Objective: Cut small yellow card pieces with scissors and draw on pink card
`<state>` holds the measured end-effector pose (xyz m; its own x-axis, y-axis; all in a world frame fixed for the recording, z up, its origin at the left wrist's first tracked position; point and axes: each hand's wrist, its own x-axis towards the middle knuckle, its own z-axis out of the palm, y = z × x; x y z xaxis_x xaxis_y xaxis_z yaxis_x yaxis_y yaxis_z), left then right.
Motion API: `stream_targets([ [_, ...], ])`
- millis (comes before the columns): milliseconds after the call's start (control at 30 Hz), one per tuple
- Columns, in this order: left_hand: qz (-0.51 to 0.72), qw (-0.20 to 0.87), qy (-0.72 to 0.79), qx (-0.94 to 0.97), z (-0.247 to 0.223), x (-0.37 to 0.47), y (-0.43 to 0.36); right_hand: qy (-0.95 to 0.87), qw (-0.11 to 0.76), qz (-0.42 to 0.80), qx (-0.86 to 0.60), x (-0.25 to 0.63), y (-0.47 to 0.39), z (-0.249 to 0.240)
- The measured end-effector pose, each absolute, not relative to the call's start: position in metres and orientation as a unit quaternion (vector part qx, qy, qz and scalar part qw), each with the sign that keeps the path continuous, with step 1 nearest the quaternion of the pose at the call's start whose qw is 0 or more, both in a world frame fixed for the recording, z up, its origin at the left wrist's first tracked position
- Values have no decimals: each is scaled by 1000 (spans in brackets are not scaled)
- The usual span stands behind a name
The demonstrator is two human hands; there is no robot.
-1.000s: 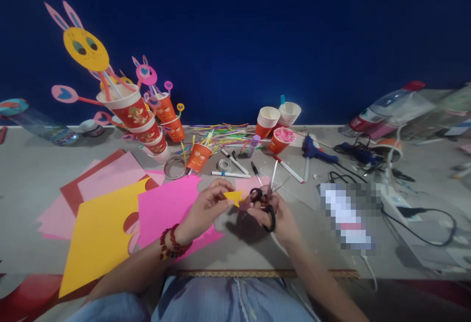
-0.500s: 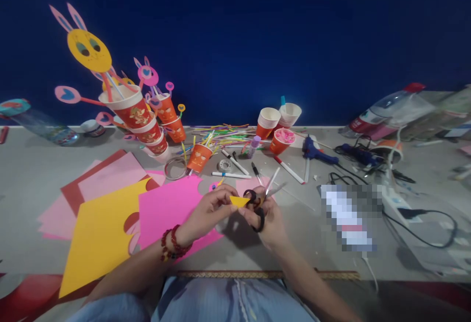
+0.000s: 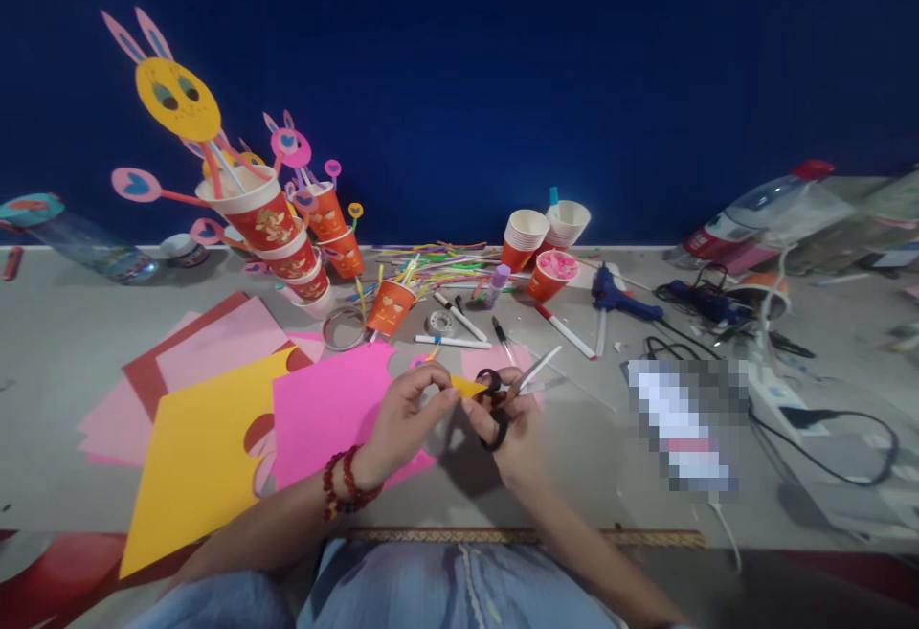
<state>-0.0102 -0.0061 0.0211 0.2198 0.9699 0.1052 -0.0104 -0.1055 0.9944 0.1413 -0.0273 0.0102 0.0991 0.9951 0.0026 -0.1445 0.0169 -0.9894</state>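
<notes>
A small yellow paper piece (image 3: 468, 386) is pinched between the fingertips of my left hand (image 3: 413, 414), and the fingertips of my right hand touch its other side. My right hand (image 3: 521, 433) holds black-handled scissors (image 3: 531, 375), blades pointing up and to the right, away from the paper. Beneath my left forearm and beside it lie a bright pink sheet (image 3: 330, 409) and a yellow sheet (image 3: 193, 447) with round cut-outs. A light pink paper (image 3: 488, 361) lies behind my hands.
Decorated cup stacks (image 3: 265, 217) with paper rabbit faces stand at the left. Straws (image 3: 437, 265), markers (image 3: 567, 332), an orange cup (image 3: 390, 308) and tape (image 3: 345, 327) lie behind my hands. A blue glue gun (image 3: 621, 296), cables and a power strip (image 3: 779, 399) are at the right.
The scissors have tilted further right and their blades look closer together. My left hand has shifted slightly, still pinching the yellow piece. The whole view has moved a little.
</notes>
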Motion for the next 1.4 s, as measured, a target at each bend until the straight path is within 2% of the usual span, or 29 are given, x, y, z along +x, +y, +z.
stream_targets([
  [167,467,548,432,543,26,-12,-3,-468,548,501,-480,159,-33,12],
  [333,485,549,437,523,26,-17,-2,-564,321,609,-455,183,-51,13],
  [433,488,551,439,515,25,-18,-1,-546,274,648,-454,185,-59,9],
  [1000,494,574,438,485,25,-17,-2,-512,273,665,-470,174,-56,5],
  [1400,471,570,434,514,28,-12,-9,-504,313,656,-467,159,-45,9],
])
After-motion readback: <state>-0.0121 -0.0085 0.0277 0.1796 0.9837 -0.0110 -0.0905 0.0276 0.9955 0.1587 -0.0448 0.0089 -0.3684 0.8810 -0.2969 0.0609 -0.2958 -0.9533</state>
